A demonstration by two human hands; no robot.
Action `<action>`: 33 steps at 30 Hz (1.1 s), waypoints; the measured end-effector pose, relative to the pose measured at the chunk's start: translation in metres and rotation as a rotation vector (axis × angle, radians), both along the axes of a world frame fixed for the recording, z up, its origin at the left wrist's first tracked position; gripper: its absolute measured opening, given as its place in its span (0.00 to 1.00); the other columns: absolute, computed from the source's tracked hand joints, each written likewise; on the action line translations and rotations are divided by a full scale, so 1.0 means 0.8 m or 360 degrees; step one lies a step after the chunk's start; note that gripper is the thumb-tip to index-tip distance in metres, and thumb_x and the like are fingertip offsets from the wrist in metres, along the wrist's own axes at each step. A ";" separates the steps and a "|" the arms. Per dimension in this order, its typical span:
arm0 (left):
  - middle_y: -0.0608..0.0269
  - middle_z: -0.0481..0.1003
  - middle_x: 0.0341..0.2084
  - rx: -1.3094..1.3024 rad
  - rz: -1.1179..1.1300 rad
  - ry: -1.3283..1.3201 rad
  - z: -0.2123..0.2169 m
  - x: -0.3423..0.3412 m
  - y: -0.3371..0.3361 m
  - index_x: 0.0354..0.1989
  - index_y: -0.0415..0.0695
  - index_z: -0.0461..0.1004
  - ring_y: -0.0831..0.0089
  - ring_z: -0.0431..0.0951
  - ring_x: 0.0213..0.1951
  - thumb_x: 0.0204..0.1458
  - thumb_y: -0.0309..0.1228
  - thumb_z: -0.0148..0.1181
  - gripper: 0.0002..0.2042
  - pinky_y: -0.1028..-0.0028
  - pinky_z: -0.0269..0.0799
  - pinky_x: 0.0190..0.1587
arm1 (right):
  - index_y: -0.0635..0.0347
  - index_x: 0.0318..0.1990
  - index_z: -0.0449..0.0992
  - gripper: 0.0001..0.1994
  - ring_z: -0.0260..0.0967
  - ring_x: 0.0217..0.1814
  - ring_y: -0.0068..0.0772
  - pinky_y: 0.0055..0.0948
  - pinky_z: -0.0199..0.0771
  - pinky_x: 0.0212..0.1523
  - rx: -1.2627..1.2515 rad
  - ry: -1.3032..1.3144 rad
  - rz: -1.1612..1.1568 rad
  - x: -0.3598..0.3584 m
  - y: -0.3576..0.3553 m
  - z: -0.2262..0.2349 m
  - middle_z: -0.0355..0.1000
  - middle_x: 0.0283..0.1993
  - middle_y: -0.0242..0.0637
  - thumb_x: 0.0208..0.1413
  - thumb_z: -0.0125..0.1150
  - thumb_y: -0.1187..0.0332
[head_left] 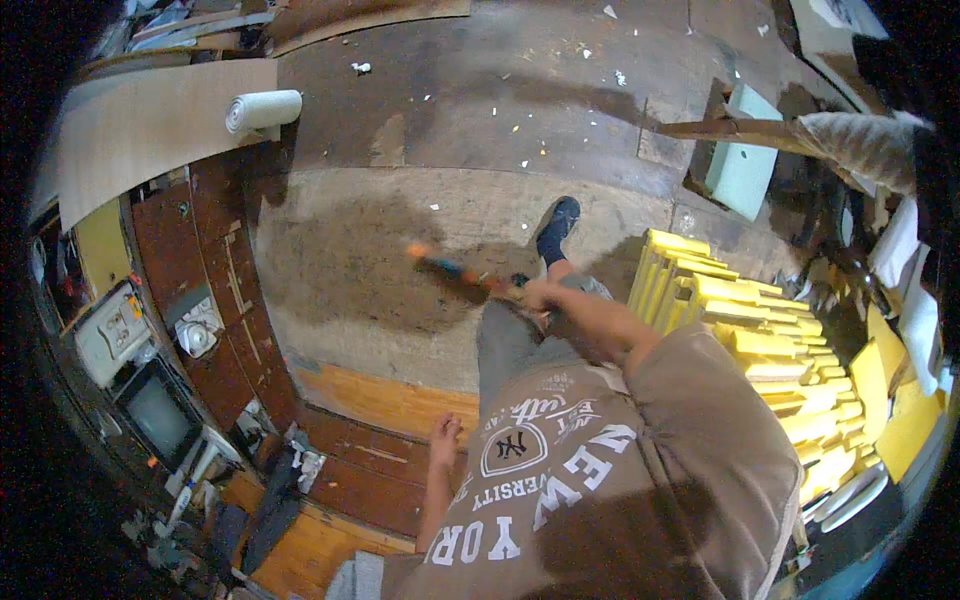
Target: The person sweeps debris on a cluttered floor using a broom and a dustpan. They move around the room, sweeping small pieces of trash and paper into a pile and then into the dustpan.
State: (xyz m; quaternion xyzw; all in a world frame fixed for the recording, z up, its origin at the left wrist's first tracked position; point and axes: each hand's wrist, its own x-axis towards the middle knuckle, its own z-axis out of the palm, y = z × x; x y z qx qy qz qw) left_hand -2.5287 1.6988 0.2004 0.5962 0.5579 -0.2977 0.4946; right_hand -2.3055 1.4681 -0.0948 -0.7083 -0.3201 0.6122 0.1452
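Blurred orange-tipped tool (458,271) in right grip (540,294)

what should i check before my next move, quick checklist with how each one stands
1. Right hand gripping the dark tool: ok, held at the end away from its orange tip.
2. Tool's condition: cannot tell, it is blurred.
3. Left hand away from the tool: ok, it hangs apart, seemingly empty.
4. Floor free of litter: not ok, pale scraps lie scattered ahead.
5. Yellow pieces apart from the tool: ok, they are off to the right.
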 end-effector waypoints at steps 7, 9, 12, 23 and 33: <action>0.66 0.69 0.28 -0.0011 0.0401 0.0195 -0.004 -0.073 -0.049 0.45 0.39 0.65 0.79 0.69 0.29 0.48 0.34 0.54 0.17 0.81 0.64 0.28 | 0.66 0.30 0.73 0.13 0.70 0.33 0.46 0.37 0.69 0.36 -0.0834 -0.0192 -0.0971 0.233 -0.257 0.193 0.71 0.32 0.51 0.39 0.49 0.66; 0.66 0.69 0.28 -0.0010 0.0324 0.0137 -0.017 -0.065 -0.052 0.44 0.40 0.66 0.79 0.69 0.28 0.48 0.34 0.54 0.17 0.81 0.64 0.27 | 0.68 0.34 0.71 0.14 0.70 0.35 0.48 0.37 0.69 0.35 -0.0777 -0.0510 -0.0919 0.244 -0.283 0.217 0.70 0.30 0.53 0.42 0.46 0.67; 0.64 0.70 0.29 0.0008 0.0354 0.0044 -0.033 -0.064 -0.064 0.44 0.40 0.66 0.79 0.69 0.28 0.48 0.34 0.54 0.17 0.81 0.64 0.27 | 0.68 0.41 0.67 0.17 0.69 0.37 0.49 0.39 0.68 0.37 -0.0773 -0.0781 -0.0974 0.238 -0.286 0.246 0.70 0.32 0.55 0.43 0.47 0.67; 0.63 0.71 0.30 -0.0068 0.0343 -0.0023 -0.057 -0.154 -0.043 0.46 0.40 0.65 0.77 0.69 0.28 0.49 0.32 0.52 0.16 0.79 0.64 0.29 | 0.55 0.52 0.61 0.22 0.67 0.27 0.37 0.31 0.69 0.27 -0.0130 0.0374 -0.0651 0.055 -0.090 0.308 0.70 0.33 0.38 0.45 0.48 0.67; 0.68 0.67 0.23 0.0139 0.0757 -0.0327 -0.048 -0.289 -0.015 0.36 0.41 0.67 0.81 0.64 0.20 0.48 0.29 0.53 0.08 0.80 0.59 0.17 | 0.66 0.23 0.72 0.10 0.70 0.24 0.39 0.36 0.68 0.25 -0.0479 -0.0790 -0.0795 0.157 -0.142 0.107 0.70 0.23 0.46 0.40 0.48 0.67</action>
